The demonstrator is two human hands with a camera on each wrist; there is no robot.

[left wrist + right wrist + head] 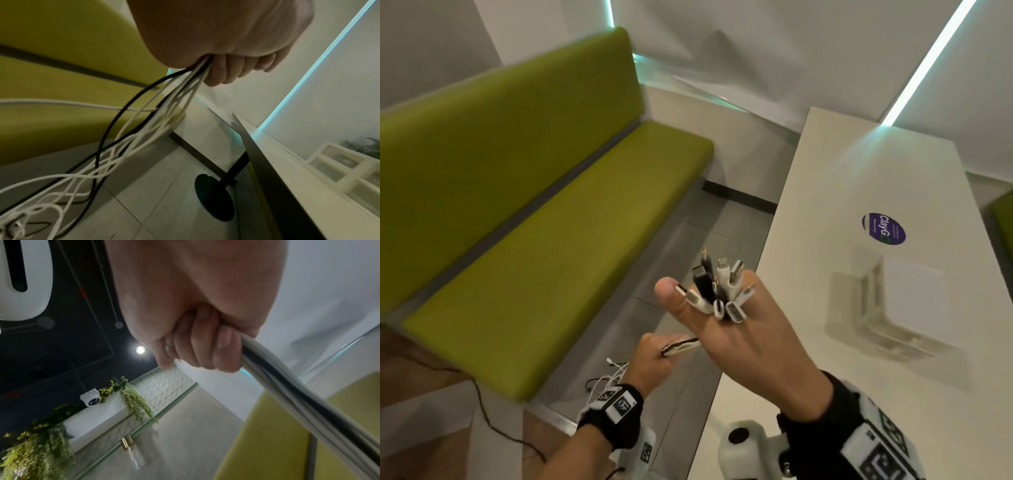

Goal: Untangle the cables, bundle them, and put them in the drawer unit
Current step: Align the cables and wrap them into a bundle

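Observation:
My right hand [743, 329] is raised beside the table edge and grips a bundle of white and black cables; their connector ends [717, 291] fan out above its fingers. In the right wrist view the fingers [197, 345] curl round the cable bundle [287, 394]. Lower and to the left, my left hand [654, 363] clenches the same cables [681, 344]. From the left hand [226, 48] the loose cables [144, 129] hang in tangled loops down to the floor. The white drawer unit [893, 308] stands on the table, to the right of both hands.
A white table [859, 394] with a round purple sticker [883, 229] fills the right side. A green bench [551, 240] runs along the left. Grey tiled floor lies between them, with the table's black base [213, 196] standing on it.

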